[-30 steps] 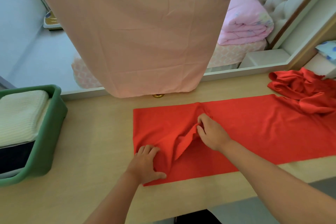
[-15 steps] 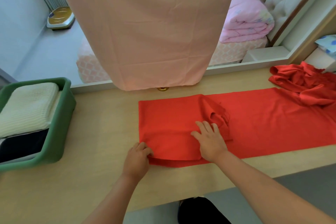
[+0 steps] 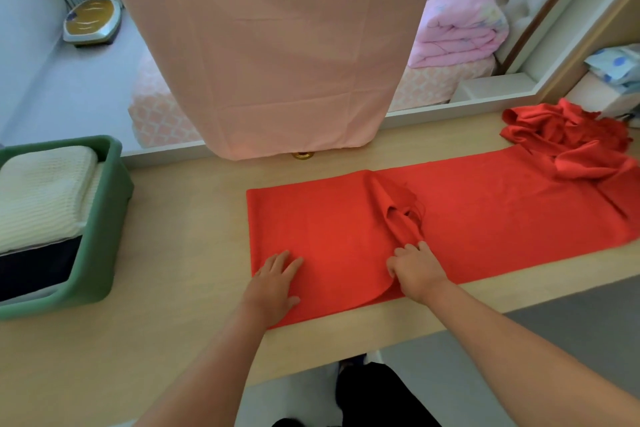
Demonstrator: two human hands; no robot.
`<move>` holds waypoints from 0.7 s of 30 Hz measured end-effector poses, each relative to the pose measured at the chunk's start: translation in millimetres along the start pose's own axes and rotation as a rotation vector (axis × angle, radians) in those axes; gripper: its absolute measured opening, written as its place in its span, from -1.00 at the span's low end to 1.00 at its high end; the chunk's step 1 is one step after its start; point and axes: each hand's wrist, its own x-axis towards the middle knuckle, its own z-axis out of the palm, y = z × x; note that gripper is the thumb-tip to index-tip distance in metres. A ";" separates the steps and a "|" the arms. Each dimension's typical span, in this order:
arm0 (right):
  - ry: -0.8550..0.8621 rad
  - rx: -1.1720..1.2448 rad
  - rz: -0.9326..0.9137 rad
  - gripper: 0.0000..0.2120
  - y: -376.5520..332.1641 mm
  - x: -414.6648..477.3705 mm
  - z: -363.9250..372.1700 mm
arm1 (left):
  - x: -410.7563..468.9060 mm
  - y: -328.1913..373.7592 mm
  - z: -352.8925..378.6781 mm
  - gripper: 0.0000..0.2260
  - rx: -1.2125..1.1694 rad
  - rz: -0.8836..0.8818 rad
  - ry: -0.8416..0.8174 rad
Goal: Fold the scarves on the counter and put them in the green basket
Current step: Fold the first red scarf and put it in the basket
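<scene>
Basket [image 3: 104, 218], green, sits at nine o'clock; left hand [image 3: 273, 284] presses flat, fingers spread, on the folded end of the red scarf [image 3: 329, 229]; right hand [image 3: 417, 272] pinches its bunched ridge at twelve; the unfolded length runs toward three o'clock along the counter [image 3: 190, 236]

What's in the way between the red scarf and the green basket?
Nothing visible. The strip of counter between the red scarf and the green basket has no object on it. Inside the basket, a folded cream cloth and a dark cloth already take up room.
</scene>
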 end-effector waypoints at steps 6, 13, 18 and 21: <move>-0.136 0.393 -0.024 -0.89 7.2 -8.4 -10.5 | -0.1 -0.4 -20.5 -0.12 0.281 -0.113 -0.158; 0.244 0.766 0.338 -0.80 48.8 19.3 -25.5 | 49.5 42.0 -51.0 -0.62 0.123 -0.060 -0.033; 0.119 0.779 0.497 -0.61 88.0 59.5 -20.7 | 101.0 99.3 -61.8 -0.68 -0.196 0.072 0.083; 0.056 0.732 0.500 -0.55 98.4 80.6 -17.7 | 133.7 125.9 -63.4 -0.64 -0.258 0.099 0.117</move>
